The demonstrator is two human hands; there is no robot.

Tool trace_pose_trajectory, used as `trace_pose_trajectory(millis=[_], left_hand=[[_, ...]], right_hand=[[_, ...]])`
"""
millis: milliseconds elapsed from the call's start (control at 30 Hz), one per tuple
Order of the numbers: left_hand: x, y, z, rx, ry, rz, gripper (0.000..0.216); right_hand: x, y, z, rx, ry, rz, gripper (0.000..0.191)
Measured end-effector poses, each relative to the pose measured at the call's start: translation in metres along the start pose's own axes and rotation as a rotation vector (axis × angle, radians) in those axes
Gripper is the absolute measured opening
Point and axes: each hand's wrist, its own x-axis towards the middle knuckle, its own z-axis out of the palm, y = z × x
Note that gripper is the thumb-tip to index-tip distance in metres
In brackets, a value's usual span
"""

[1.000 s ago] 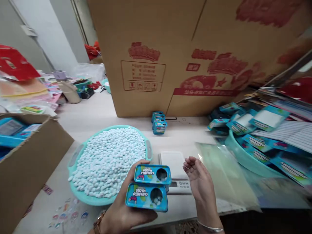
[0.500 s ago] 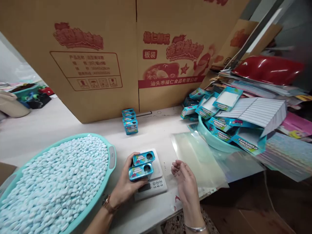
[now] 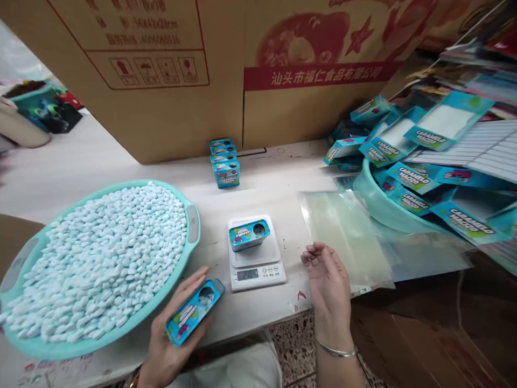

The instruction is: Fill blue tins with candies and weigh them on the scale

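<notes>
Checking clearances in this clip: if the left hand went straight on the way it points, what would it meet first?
Probably the left side of the white scale, beyond the blue container in the left hand; height above the table is unclear from this view.

Head view, forward and down (tabletop (image 3: 278, 186) near)

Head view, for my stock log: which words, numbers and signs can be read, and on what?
"汕头市福仁食品有限公司": carton.
"56X42x28cm": carton.
"4006065516": carton.
Umbrella, glass signs: carton.
"CARAMELO MACIZO": blue boxes, row's front container, weighed container.
Too small or blurred: scale digits and button labels, held container lettering, other carton print.
</notes>
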Motion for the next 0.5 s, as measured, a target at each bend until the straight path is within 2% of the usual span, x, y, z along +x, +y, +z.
trace_pose_trajectory(millis=[100, 200, 333, 433, 500], left_hand=[[-0.024, -0.021, -0.013, 0.036, 0.081, -0.154, 0.050], [-0.031, -0.037, -0.017, 0.029, 0.111, -0.304, 0.052], [-0.023, -0.043, -0.013, 0.004, 0.092, -0.275, 0.048], [-0.018, -0.043, -0.011, -0.013, 0.099, -0.217, 0.046], [-0.018, -0.044, -0.011, -0.034, 0.101, -0.187, 0.046]], right_hand=[[-0.002, 0.001, 0.000, -0.019, 0.009, -0.013, 0.019], [-0.004, -0.001, 0.004, -0.029, 0.005, -0.024, 0.018], [-0.013, -0.011, 0.018, -0.025, 0.043, -0.104, 0.012], [-0.034, -0.015, 0.034, -0.081, 0.066, -0.262, 0.009], [-0.057, -0.011, 0.047, -0.206, 0.049, -0.394, 0.011]])
